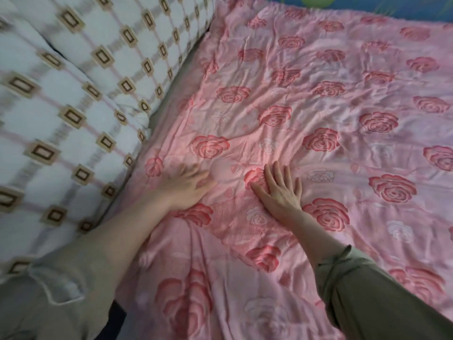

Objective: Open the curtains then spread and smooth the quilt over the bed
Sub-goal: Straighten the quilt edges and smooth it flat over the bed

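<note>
A pink quilt (318, 114) printed with red roses lies spread over the bed, with shallow wrinkles across it. My left hand (186, 185) rests flat on the quilt near its left edge, fingers apart and slightly blurred. My right hand (279, 190) lies palm down on the quilt a little to the right, fingers spread over a rose. Neither hand holds anything. No curtains are in view.
White pillows (73, 99) with a brown square pattern lie along the left side of the bed. A grey strip of sheet (171, 94) shows between pillows and quilt. A blue surface (367, 6) runs along the far edge.
</note>
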